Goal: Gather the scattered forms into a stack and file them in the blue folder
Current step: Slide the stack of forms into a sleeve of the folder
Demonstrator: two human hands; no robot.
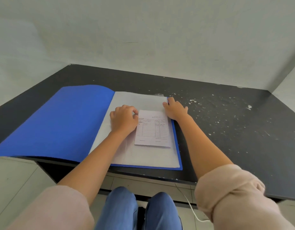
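The blue folder lies open on the black table, its cover spread to the left and a clear plastic sleeve page on the right half. A small stack of pale printed forms rests on that page. My left hand pinches the forms' top left corner with curled fingers. My right hand grips the sleeve's upper right edge by the folder's rim. Whether the forms lie inside or on top of the sleeve I cannot tell.
The black table is speckled with white paint flecks to the right of the folder. A white wall stands close behind and to the right. My knees in blue jeans and a white cable are below the table's front edge.
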